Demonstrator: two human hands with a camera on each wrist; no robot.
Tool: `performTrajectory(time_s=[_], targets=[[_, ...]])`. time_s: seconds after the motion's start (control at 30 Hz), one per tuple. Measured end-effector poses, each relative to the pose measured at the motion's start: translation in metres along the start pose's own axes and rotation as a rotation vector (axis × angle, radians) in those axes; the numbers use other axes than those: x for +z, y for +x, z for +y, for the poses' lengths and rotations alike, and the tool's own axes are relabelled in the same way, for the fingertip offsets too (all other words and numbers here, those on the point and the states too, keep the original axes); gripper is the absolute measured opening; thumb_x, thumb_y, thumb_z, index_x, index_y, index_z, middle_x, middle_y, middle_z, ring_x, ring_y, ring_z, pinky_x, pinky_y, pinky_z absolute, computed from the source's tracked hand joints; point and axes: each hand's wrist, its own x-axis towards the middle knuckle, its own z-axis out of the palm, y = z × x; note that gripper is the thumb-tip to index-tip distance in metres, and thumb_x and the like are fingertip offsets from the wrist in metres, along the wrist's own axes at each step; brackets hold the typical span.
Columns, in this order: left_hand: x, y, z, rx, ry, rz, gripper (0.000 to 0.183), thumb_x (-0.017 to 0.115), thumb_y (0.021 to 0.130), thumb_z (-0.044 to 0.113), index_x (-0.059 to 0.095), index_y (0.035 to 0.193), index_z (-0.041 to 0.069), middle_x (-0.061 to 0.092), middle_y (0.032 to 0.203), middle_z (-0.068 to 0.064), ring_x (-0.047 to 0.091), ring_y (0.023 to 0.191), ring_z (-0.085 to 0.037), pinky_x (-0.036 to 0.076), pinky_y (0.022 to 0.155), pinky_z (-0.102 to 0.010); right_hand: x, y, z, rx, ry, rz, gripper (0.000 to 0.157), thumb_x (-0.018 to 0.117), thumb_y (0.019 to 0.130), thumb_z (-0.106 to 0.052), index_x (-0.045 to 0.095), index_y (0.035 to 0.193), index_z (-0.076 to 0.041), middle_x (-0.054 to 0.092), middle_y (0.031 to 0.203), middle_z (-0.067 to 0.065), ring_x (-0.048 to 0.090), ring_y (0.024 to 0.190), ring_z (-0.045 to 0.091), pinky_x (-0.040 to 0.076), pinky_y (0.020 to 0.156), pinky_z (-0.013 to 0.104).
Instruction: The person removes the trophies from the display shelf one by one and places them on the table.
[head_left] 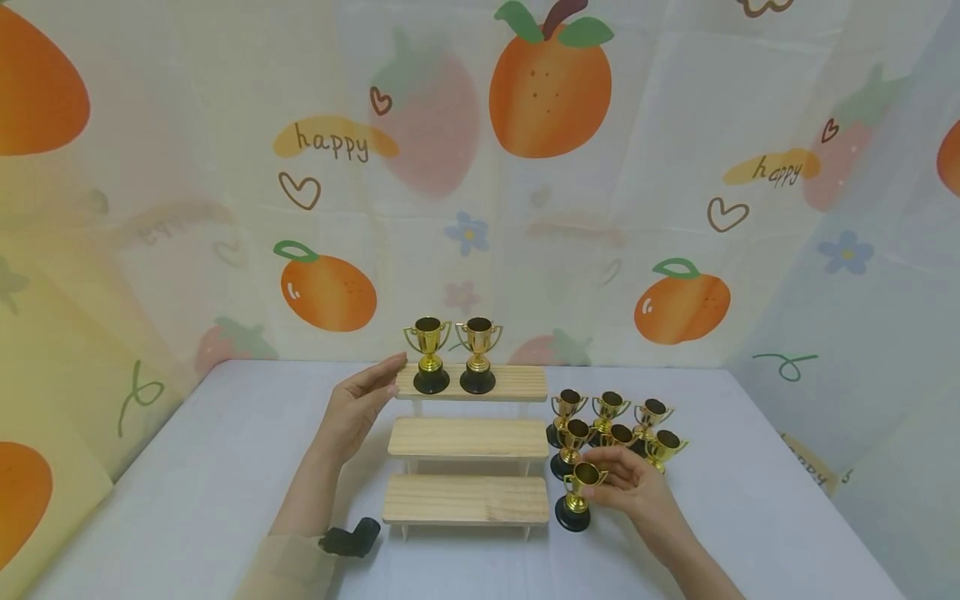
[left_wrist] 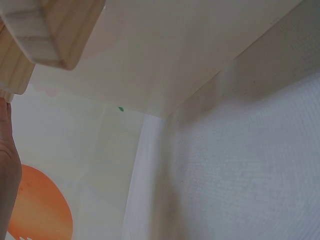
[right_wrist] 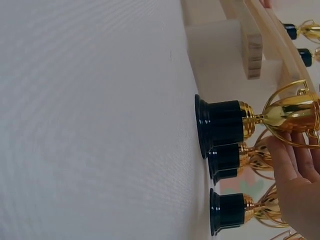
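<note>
My right hand [head_left: 626, 485] pinches a small gold trophy cup [head_left: 574, 500] by its bowl and handle, to the right of the bottom shelf. The cup is upright on a black round base, and the right wrist view shows the thumb [right_wrist: 282, 162] against its bowl. At the top of a three-step wooden display stand [head_left: 465, 439], my left hand [head_left: 354, 412] touches the left end of the top board with extended fingers. Two matching trophy cups [head_left: 477, 354] stand side by side on that board. The left wrist view catches only part of the left hand [left_wrist: 7, 155].
Several more trophy cups [head_left: 611, 406] stand grouped on the white table [head_left: 720, 517], right of the stand and behind my right hand. A black strap-like piece [head_left: 351, 538] sits by the left sleeve. Behind the table hangs a fruit-printed cloth [head_left: 525, 250].
</note>
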Motion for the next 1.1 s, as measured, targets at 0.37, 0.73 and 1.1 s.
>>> performTrajectory(time_s=[0.37,0.73,1.1], targets=[[-0.001,0.0,0.0,0.005,-0.007,-0.007,0.05,0.056,0.094,-0.005,0.041,0.142,-0.012,0.065,0.127,0.02,0.056,0.124,0.006,0.046,0.108,-0.012,-0.003,0.002,-0.002,-0.144,0.01,-0.027,0.048,0.073,0.084,-0.004,0.052,0.125,0.009,0.071,0.119,0.002,0.067,0.108,0.003,0.058,0.092,0.018],[0.0,0.0,0.0,-0.001,0.005,-0.002,0.051,0.057,0.094,-0.004,0.04,0.142,-0.012,0.064,0.127,0.021,0.055,0.124,0.006,0.045,0.108,-0.011,-0.003,0.005,-0.009,-0.155,0.03,0.006,0.048,0.073,0.084,-0.004,0.053,0.126,0.009,0.07,0.113,-0.011,0.067,0.107,0.004,0.058,0.093,0.017],[0.0,0.0,0.001,-0.007,-0.005,0.002,0.05,0.057,0.094,-0.005,0.042,0.142,-0.012,0.065,0.126,0.02,0.056,0.124,0.006,0.046,0.108,-0.011,0.002,0.012,-0.025,-0.217,0.032,0.023,0.044,0.074,0.084,-0.003,0.055,0.123,0.008,0.071,0.113,-0.011,0.068,0.108,0.007,0.058,0.094,0.017]])
